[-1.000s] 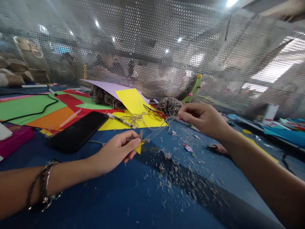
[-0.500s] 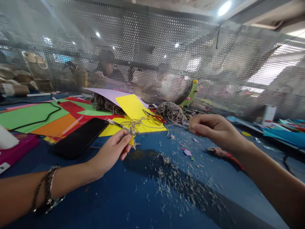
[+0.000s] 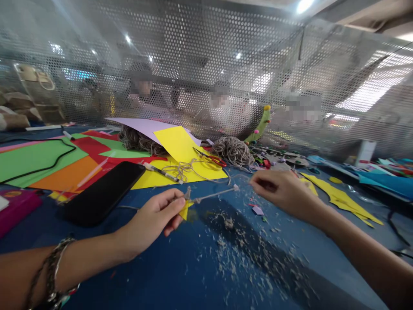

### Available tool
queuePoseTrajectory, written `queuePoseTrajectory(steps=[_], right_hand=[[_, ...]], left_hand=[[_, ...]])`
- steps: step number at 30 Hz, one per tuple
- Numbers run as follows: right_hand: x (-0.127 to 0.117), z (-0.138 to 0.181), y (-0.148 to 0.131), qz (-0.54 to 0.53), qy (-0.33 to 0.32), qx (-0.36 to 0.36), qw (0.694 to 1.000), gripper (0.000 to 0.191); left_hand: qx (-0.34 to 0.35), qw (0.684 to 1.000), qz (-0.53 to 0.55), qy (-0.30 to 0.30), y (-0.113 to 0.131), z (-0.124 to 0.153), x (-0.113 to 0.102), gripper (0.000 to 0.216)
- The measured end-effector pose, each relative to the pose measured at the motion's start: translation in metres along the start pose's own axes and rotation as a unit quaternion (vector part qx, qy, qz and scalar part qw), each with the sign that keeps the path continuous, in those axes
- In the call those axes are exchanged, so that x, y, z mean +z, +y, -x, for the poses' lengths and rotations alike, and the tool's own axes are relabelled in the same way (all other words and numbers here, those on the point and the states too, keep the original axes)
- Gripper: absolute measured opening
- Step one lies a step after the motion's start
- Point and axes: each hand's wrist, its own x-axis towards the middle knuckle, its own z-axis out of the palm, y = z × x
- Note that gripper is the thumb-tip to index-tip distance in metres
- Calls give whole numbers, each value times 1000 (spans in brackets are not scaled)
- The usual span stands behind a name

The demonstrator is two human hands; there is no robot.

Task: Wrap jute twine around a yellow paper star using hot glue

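Yellow piece (image 3: 185, 212) at the view's seven o'clock, pinched in our left hand (image 3: 151, 220); grey string (image 3: 216, 195) runs toward three o'clock. Right hand (image 3: 279, 189) curled, hold unclear. We judge it string-drawing; next needs steady left pinch.

Left grip (image 3: 166, 211) pinched, right grip (image 3: 275, 189) loosely curled

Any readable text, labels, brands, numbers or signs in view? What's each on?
None readable.
Marker: dark markings on the barrel, too small to read.
White box: reddish mark near the bottom, too blurred to read.
Magenta box: orange mark on top, too blurred to read.
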Motion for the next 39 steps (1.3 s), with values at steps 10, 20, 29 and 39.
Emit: queuePoseTrajectory(steps=[10, 20, 29, 39], right_hand=[[23, -12, -68, -173, -144, -170, 959, 26], [14, -28, -62, -295, -227, -113, 921, 23], [5, -12, -82, -213, -162, -221, 938, 18], [3, -6, -90, -190, -194, -297, 915, 18]], left_hand=[[25, 995, -67, -65, -2, 1, 1, 18], [22, 988, -129, -84, -1, 7, 3, 13], [25, 994, -76, -78, -5, 0, 2, 21], [31, 993, -91, -69, -5, 1, 2, 23]])
